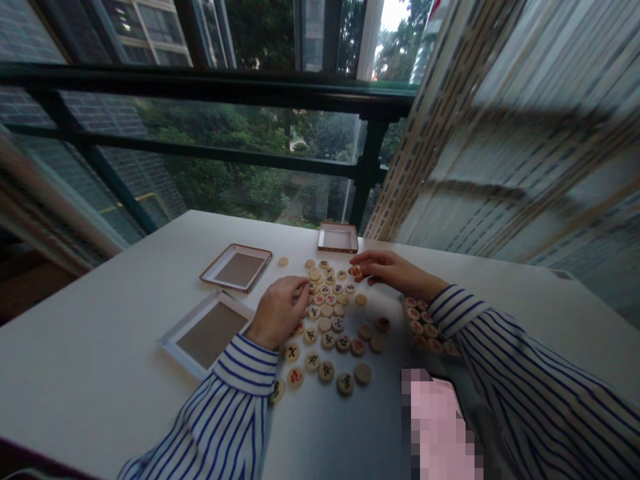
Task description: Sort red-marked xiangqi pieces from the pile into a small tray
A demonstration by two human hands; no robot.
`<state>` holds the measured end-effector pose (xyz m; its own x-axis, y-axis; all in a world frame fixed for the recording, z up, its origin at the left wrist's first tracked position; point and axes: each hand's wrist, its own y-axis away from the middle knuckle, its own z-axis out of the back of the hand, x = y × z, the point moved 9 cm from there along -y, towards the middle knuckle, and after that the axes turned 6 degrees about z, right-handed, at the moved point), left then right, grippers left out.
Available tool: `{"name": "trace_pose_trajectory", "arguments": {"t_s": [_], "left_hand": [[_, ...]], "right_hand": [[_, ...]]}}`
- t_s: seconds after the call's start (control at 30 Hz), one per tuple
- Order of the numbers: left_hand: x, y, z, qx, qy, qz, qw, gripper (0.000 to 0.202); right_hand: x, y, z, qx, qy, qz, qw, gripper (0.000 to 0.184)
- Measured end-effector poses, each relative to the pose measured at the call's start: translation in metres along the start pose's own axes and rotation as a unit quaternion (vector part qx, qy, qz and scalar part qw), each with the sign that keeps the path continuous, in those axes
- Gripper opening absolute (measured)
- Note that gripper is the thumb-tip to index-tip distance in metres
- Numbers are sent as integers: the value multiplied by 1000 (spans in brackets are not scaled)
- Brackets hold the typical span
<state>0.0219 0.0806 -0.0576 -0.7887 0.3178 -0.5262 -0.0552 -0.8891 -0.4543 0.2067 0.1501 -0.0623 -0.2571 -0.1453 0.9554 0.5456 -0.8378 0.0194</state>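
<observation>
Round wooden Chinese chess pieces [328, 339] lie scattered across the table, some face up with red or black characters and others blank side up. Among them, my left hand [281, 310] has its fingers curled at the pile's left side, the fingertips by a black-marked piece. Whether they grip anything is hidden. My right hand [387, 272] is at the pile's far right, its fingertips around a red-marked chess piece [356, 271]. Beneath my right forearm, several red-marked pieces [416, 327] stand grouped in rows in a box, partly covered by the sleeve.
Two shallow open box parts, a brown-rimmed one [204, 275] and a white-edged one [173, 339], lie on the left. A smaller open box [338, 249] stands at the far edge. A pixelated pink phone-like object [440, 427] is at front right. Window railing and curtain border the white table [100, 347].
</observation>
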Motion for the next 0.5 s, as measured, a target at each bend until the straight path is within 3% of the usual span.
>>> {"name": "trace_pose_trajectory", "arguments": {"t_s": [0.5], "left_hand": [[1,2,14,-30,58,40,997,24]], "right_hand": [[24,31,-4,-16,-37,49,998,21]]}}
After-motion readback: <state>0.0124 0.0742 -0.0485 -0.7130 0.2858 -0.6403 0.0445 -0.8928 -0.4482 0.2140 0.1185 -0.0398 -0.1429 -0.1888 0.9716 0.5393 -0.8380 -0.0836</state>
